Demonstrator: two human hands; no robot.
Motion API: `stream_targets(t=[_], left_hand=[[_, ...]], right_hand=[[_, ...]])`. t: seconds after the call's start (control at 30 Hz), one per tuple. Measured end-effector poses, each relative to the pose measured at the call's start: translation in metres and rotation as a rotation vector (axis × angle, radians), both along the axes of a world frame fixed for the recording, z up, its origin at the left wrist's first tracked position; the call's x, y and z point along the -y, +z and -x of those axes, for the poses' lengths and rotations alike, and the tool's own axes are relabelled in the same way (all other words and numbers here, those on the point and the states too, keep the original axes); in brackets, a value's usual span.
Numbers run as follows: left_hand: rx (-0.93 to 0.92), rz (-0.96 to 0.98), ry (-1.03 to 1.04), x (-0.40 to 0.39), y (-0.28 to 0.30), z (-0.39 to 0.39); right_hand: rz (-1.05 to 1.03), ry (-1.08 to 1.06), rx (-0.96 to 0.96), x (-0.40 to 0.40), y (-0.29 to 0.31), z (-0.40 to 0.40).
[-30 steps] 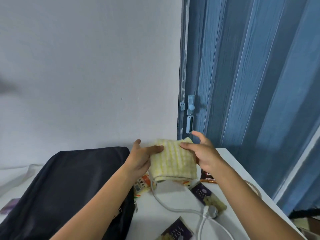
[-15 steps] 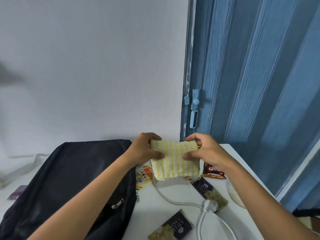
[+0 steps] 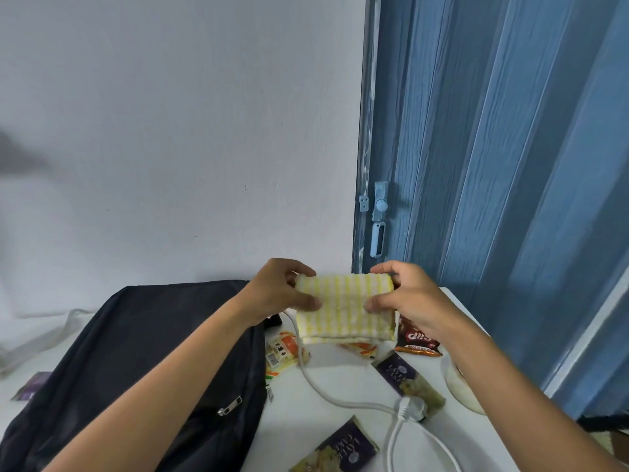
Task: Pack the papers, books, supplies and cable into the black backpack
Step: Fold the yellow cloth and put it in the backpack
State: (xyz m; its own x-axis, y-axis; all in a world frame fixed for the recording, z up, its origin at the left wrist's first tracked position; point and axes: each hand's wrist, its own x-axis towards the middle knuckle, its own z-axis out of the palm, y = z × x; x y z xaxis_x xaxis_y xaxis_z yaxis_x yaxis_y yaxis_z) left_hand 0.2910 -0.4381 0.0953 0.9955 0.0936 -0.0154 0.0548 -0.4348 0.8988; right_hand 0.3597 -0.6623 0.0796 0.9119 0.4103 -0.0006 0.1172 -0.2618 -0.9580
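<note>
A person's left hand (image 3: 282, 294) and right hand (image 3: 405, 298) each pinch an end of a folded yellow-and-white striped cloth (image 3: 343, 308), thumbs on the near face and fingers curled behind, holding it up above a white desk (image 3: 340, 379). The black backpack (image 3: 143, 362) lies flat on the desk's left side, a zipper pull showing. A white cable (image 3: 326, 393) runs under the cloth to a plug. Among the snack packets, two purple ones (image 3: 408, 379) read "Layer Cake", and a red packet (image 3: 417, 337) carries lettering that is too blurred to read.
</note>
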Motion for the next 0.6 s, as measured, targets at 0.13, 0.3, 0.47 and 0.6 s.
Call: stream_targets(t=[0.13, 0.3, 0.47, 0.6], left_hand=[[0.175, -0.26, 0.072, 0.004, 0.004, -0.001], [0.088, 0.332, -0.131, 0.004, 0.011, 0.005], [0.079, 0.592, -0.057, 0.009, -0.002, 0.013], [0.066, 0.599, 0.009, 0.0, -0.016, 0.031]], right_hand=[[0.141, -0.002, 0.289, -0.001, 0.015, 0.012], [-0.3, 0.076, -0.097, 0.001, 0.025, 0.012], [-0.507, 0.237, -0.516, -0.007, 0.002, 0.016], [-0.507, 0.381, -0.677, -0.023, -0.026, 0.02]])
